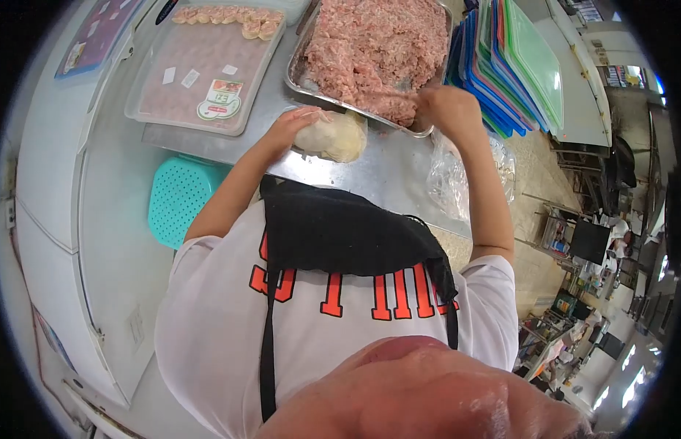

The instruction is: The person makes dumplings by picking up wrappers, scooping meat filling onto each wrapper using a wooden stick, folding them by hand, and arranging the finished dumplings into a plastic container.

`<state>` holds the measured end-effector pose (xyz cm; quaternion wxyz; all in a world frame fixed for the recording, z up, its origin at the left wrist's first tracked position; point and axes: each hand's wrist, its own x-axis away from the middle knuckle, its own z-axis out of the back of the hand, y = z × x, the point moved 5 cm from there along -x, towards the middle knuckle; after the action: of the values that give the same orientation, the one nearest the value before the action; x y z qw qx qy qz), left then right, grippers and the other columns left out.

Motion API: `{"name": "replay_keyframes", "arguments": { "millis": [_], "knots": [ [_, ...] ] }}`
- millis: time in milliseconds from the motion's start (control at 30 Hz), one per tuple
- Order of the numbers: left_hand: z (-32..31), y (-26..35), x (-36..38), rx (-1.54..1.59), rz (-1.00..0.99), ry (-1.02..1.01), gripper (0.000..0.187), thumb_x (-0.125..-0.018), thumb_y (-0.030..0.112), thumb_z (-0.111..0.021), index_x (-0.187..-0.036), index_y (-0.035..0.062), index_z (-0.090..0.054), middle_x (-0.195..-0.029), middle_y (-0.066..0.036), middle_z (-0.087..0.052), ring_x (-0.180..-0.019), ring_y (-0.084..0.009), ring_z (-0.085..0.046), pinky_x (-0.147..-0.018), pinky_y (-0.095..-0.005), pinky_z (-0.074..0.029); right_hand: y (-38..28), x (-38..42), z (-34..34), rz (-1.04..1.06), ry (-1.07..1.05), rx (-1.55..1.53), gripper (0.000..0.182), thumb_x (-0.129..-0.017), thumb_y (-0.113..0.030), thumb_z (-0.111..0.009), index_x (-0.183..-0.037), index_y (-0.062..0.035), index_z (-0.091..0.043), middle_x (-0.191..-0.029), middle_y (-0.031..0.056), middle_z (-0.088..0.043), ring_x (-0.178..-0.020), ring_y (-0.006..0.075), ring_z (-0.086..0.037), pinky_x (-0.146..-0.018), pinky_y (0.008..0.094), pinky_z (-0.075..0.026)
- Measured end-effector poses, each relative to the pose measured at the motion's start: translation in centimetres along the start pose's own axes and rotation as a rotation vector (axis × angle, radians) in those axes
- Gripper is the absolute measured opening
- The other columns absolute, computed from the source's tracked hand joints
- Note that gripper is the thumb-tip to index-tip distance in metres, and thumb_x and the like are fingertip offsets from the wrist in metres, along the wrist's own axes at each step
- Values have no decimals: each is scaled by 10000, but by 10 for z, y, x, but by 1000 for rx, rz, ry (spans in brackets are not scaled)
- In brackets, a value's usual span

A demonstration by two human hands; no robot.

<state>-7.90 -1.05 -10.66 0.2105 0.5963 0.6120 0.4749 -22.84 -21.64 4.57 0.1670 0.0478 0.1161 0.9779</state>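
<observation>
My left hand [290,126] is curled over the side of a pale, rounded stack of dough wrappers [331,137], which seems partly covered in clear plastic. The stack lies on the steel table just below a metal tray [322,96]. Pink minced meat [377,47] is heaped in that tray. At the tray's lower right corner, my right hand [451,110] is closed against the edge of the meat. Its fingertips are turned away, so what they grip is hidden.
A lidded plastic box [241,102] with filled dumplings [219,14] on top stands left. Coloured plastic lids or boards [505,66] are stacked at right. A crumpled clear bag [450,175] lies below my right forearm. A turquoise perforated basket [181,197] sits lower left.
</observation>
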Motion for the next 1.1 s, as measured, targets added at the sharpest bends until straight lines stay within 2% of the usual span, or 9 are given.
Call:
{"name": "replay_keyframes", "arguments": {
  "millis": [133,200,367,633,733,767,900,1033,1100],
  "knots": [
    [4,-2,4,21,-42,15,284,-954,241,-519,-1108,17,-604,-1051,-75,-630,-943,-168,-632,-822,-299,-528,-11,-24,-19,162,303,-102,253,-881,-307,-560,-800,-90,-661,-754,121,-654,-710,295,-662,-613,424,-528],
    [6,-7,5,27,-41,19,283,-955,242,-517,-1105,18,-603,-1051,-75,-628,-948,-170,-631,-833,-307,-524,-20,-30,-66,172,172,-128,241,-897,-299,-538,-835,-94,-649,-795,117,-650,-745,295,-661,-629,420,-524],
    [7,-8,20,140,28,37,280,-963,229,-503,-1111,9,-592,-1062,-79,-624,-987,-176,-618,-867,-322,-507,-29,-19,-86,95,56,-219,299,-920,-303,-503,-800,-67,-643,-796,151,-660,-758,334,-653,-665,460,-517],
    [16,-9,33,290,-179,213,308,-974,195,-483,-1174,-27,-559,-1129,-114,-610,-1059,-214,-600,-941,-358,-486,-35,-7,-88,31,-23,-461,367,-939,-317,-482,-818,-22,-663,-834,209,-658,-787,387,-632,-750,473,-486],
    [8,-6,27,170,-155,257,324,-975,185,-479,-1207,-31,-543,-1177,-130,-595,-1084,-222,-593,-953,-363,-484,-23,-6,-94,-23,-56,-733,395,-956,-335,-493,-823,-6,-666,-738,170,-643,-678,321,-621,-690,413,-473],
    [6,-6,21,170,-158,253,324,-975,185,-479,-1207,-31,-543,-1177,-130,-595,-1084,-222,-593,-953,-363,-484,-22,-5,-93,-49,-83,-904,396,-961,-333,-501,-819,1,-659,-694,121,-611,-635,251,-574,-645,376,-449],
    [-13,13,-10,483,-208,296,329,-973,226,-499,-1203,-5,-540,-1147,-126,-610,-1054,-253,-606,-942,-423,-485,-23,8,-74,-259,-46,-1326,378,-970,-310,-523,-800,11,-629,-623,-5,-497,-603,86,-440,-550,269,-375],
    [-47,53,-53,772,-288,193,456,-997,340,-419,-1275,-16,-475,-1211,-169,-562,-1096,-329,-559,-1033,-488,-405,-37,10,-69,-271,6,-1452,330,-965,-291,-533,-855,-1,-648,-613,-29,-479,-607,62,-439,-530,242,-351],
    [-56,74,-58,849,-288,160,518,-994,405,-383,-1285,-16,-467,-1202,-172,-561,-1097,-342,-548,-1044,-506,-387,-45,16,-59,-178,172,-1243,295,-955,-270,-540,-927,2,-651,-677,27,-540,-649,121,-529,-593,288,-432]
  ]
}}
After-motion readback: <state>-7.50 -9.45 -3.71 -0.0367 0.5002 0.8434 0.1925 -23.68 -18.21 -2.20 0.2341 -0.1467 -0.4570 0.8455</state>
